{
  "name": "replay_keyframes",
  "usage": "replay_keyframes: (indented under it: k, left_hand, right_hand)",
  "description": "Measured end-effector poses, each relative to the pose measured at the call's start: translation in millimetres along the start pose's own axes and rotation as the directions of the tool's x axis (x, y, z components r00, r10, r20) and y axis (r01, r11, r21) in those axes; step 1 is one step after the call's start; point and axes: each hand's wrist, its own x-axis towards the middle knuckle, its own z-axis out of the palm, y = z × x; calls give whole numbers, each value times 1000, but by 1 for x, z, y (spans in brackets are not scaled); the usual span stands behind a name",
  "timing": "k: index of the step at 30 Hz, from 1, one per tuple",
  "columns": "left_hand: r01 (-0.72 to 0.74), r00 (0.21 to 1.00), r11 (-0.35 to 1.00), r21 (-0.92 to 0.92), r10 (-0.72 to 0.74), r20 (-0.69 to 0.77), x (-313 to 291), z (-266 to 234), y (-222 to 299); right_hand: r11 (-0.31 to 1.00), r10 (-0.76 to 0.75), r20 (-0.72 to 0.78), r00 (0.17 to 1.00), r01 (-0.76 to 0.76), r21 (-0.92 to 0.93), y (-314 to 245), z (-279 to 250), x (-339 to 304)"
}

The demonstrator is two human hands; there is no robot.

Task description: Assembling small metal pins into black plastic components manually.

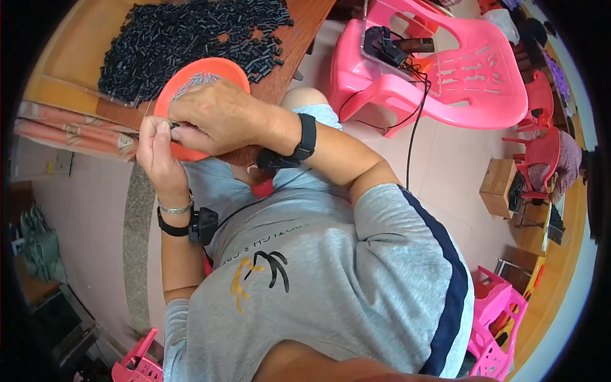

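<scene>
Both of my hands meet over the near edge of an orange plastic bowl [235, 69] that holds many small silvery metal pins [202, 80]. My left hand [156, 153] pinches a tiny dark piece between thumb and fingertips; most of it is hidden. Bent over from the right, my right hand [216, 114] has its fingers closed at the same spot, and what they hold is covered by the hand itself. Just beyond the bowl a big heap of short black plastic tubes [172, 44] spreads across the wooden table [305, 28].
A pink plastic chair [471, 76] stands to the right, bearing a black device [385, 48] with cables that hang to the floor. Farther right are a wooden box [498, 184] and red chairs [541, 156]. Patterned cloth [76, 130] hangs at the table's left edge.
</scene>
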Motion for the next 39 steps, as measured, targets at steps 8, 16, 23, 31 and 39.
replay_keyframes:
  k: [8,16,23,31,39]
  left_hand:
    - [40,999,991,-131,-38,24,1,0,-4]
    - [15,995,984,-178,-32,-96,8,-14,-11]
    - [9,981,989,-145,-37,-189,18,-35,-10]
    - [73,975,973,-221,-116,-188,21,-41,-30]
    - [59,981,960,-273,-106,-162,22,-41,-31]
  right_hand:
    - [992,-18,18,1000,20,-124,4,-5,1]
    - [754,554,-320,769,-626,-200,27,-161,19]
    - [235,764,-464,447,-864,-446,162,-291,-102]
    - [88,863,-295,410,-696,-713,221,-302,-187]
    - [197,817,-376,437,-825,-530,210,-284,-195]
